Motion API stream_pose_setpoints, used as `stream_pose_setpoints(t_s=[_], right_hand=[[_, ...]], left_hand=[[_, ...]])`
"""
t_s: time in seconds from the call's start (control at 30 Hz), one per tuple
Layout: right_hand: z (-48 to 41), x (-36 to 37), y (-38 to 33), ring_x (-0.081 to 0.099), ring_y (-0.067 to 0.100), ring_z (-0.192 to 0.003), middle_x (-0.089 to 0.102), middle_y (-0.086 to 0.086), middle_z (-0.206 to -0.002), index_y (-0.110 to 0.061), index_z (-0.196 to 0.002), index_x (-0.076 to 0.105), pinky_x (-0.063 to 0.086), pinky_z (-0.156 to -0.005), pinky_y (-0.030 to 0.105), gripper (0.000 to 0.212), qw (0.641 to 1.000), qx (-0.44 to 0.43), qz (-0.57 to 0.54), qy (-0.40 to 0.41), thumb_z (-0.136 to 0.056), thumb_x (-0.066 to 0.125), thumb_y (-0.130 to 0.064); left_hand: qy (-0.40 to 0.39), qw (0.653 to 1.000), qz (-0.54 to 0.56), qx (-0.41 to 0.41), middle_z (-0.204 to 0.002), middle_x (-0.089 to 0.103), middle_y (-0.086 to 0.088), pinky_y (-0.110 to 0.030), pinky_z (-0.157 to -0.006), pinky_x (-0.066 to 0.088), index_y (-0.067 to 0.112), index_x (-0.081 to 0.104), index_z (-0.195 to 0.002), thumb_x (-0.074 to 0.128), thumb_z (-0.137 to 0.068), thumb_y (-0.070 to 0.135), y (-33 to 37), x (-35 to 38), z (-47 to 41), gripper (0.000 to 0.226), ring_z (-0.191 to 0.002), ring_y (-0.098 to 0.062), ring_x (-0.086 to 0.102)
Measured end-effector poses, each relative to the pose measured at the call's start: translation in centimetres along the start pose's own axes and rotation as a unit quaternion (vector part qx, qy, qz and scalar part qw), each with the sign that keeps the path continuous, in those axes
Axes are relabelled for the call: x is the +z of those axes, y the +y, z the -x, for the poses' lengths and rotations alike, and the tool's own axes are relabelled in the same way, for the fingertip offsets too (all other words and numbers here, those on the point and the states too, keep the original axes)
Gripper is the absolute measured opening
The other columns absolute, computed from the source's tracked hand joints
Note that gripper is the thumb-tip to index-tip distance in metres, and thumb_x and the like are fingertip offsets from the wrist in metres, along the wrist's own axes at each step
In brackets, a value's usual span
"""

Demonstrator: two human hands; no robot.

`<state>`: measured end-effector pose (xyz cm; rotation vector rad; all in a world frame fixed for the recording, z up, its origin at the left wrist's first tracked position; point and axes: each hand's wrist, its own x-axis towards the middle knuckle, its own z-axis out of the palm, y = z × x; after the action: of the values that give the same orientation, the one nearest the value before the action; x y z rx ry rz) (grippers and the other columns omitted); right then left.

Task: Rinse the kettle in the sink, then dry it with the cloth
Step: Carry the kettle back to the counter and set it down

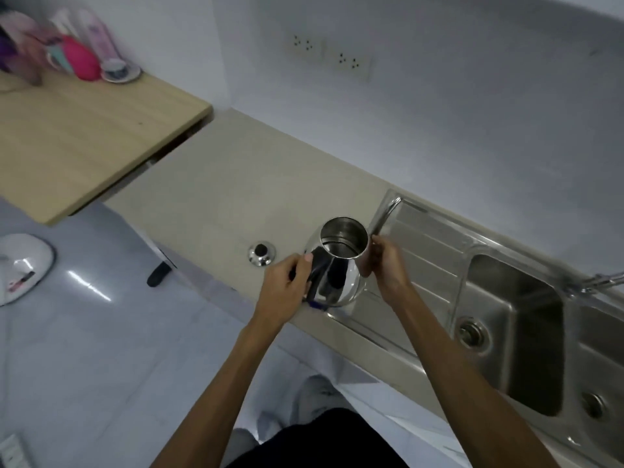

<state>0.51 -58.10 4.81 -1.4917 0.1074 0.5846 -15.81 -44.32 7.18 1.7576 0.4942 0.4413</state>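
Note:
A shiny steel kettle (337, 261) with its top open hangs over the left end of the sink's drainboard (422, 265). My left hand (287, 282) grips its dark handle on the left side. My right hand (385, 261) holds the kettle's right side near the rim. The kettle's lid (261, 254), steel with a black knob, lies on the beige counter (219, 197) just left of the kettle. The sink basin (513, 332) is to the right, with a drain (471, 332) at its bottom. No cloth shows in view.
A tap (604, 280) stands at the sink's far right; a curved steel spout (388, 211) lies behind the kettle. A wooden table (84, 136) at left carries bottles and a cup. Wall sockets (331, 57) sit above the counter. A white object (23, 265) rests on the floor.

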Motion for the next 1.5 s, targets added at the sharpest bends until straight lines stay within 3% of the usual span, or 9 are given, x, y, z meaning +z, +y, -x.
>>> stream_pose_setpoints(t_s=[0.17, 0.27, 0.43, 0.53, 0.7, 1.0, 1.13, 1.27, 1.5], right_hand=[[-3.2, 8.1, 0.9, 0.046, 0.022, -0.058, 0.052, 0.008, -0.064, -0.013, -0.073, 0.058, 0.037, -0.056, 0.032, 0.019, 1.0, 0.007, 0.024, -0.002, -0.079, 0.054, -0.031], [-5.4, 12.3, 1.3, 0.047, 0.024, -0.067, 0.053, 0.01, -0.073, -0.008, -0.088, 0.06, 0.039, -0.063, 0.036, 0.022, 0.999, 0.012, 0.043, -0.011, -0.083, 0.052, -0.028], [-9.4, 18.6, 1.6, 0.046, 0.017, -0.068, 0.051, 0.006, -0.074, -0.011, -0.084, 0.057, 0.039, -0.066, 0.033, 0.018, 0.999, 0.019, 0.025, -0.019, -0.078, 0.056, -0.027], [-11.5, 21.8, 2.0, 0.047, 0.025, -0.072, 0.052, 0.01, -0.075, -0.008, -0.086, 0.057, 0.04, -0.069, 0.039, 0.024, 0.999, 0.031, 0.019, -0.021, -0.072, 0.061, -0.028], [-14.7, 25.9, 2.3, 0.05, 0.019, -0.065, 0.056, 0.004, -0.069, -0.011, -0.081, 0.057, 0.042, -0.062, 0.033, 0.004, 0.998, 0.057, -0.002, 0.026, -0.083, 0.058, -0.015], [-20.3, 30.5, 2.5, 0.052, 0.022, -0.065, 0.058, 0.01, -0.073, -0.007, -0.084, 0.057, 0.041, -0.059, 0.033, 0.004, 0.993, 0.083, 0.008, 0.08, -0.086, 0.054, -0.006], [-23.0, 31.7, 2.7, 0.058, 0.033, -0.075, 0.059, 0.022, -0.079, -0.002, -0.091, 0.059, 0.045, -0.064, 0.039, 0.021, 0.991, 0.094, 0.012, 0.097, -0.073, 0.057, -0.013], [-24.2, 32.5, 1.5, 0.06, 0.032, -0.049, 0.057, 0.018, -0.068, 0.0, -0.091, 0.052, 0.047, -0.048, 0.032, 0.005, 0.989, 0.092, -0.019, 0.11, -0.088, 0.049, -0.002], [-25.5, 32.1, 2.0, 0.056, 0.027, -0.041, 0.055, 0.014, -0.064, -0.002, -0.09, 0.052, 0.046, -0.045, 0.033, 0.004, 0.983, 0.096, -0.035, 0.155, -0.091, 0.049, 0.0]], left_hand=[[-0.01, 1.0, -0.025, -0.006, -0.057, 0.054, -0.006, -0.035, -0.051, 0.042, 0.0, 0.052, -0.07, 0.043, -0.106, 0.032, -2.9, -7.4, -3.9, 0.049, -0.048, -0.009, 0.048], [-0.014, 0.998, -0.051, -0.015, -0.056, 0.056, -0.002, -0.036, -0.052, 0.043, 0.0, 0.055, -0.073, 0.041, -0.107, 0.032, -4.7, -11.3, -6.9, 0.049, -0.05, -0.012, 0.05], [-0.026, 0.996, -0.089, -0.021, -0.062, 0.06, -0.017, -0.046, -0.055, 0.045, 0.0, 0.054, -0.073, 0.039, -0.105, 0.042, -8.1, -16.8, -12.7, 0.055, -0.053, -0.015, 0.05], [-0.046, 0.992, -0.109, -0.035, -0.064, 0.062, -0.018, -0.039, -0.054, 0.042, 0.0, 0.054, -0.073, 0.043, -0.106, 0.035, -9.4, -19.6, -16.2, 0.049, -0.054, -0.016, 0.051], [-0.081, 0.984, -0.149, -0.051, -0.06, 0.062, -0.002, -0.019, -0.052, 0.037, 0.007, 0.058, -0.072, 0.047, -0.105, 0.034, -11.3, -22.7, -22.0, 0.044, -0.049, -0.005, 0.051], [-0.123, 0.977, -0.152, -0.081, -0.063, 0.062, -0.007, -0.025, -0.054, 0.037, 0.002, 0.06, -0.074, 0.052, -0.103, 0.034, -14.5, -24.9, -30.1, 0.044, -0.053, -0.012, 0.049], [-0.144, 0.975, -0.15, -0.084, -0.061, 0.059, -0.001, -0.017, -0.051, 0.037, 0.002, 0.059, -0.072, 0.053, -0.103, 0.032, -15.0, -25.2, -33.1, 0.043, -0.052, -0.008, 0.049], [-0.165, 0.971, -0.142, -0.099, -0.062, 0.059, -0.003, -0.021, -0.055, 0.037, -0.002, 0.059, -0.074, 0.053, -0.102, 0.033, -15.8, -25.0, -35.5, 0.045, -0.056, -0.013, 0.049], [-0.214, 0.963, -0.141, -0.087, -0.055, 0.056, 0.006, -0.017, -0.053, 0.037, 0.01, 0.054, -0.067, 0.053, -0.102, 0.031, -16.5, -24.3, -37.3, 0.041, -0.047, 0.0, 0.049]])
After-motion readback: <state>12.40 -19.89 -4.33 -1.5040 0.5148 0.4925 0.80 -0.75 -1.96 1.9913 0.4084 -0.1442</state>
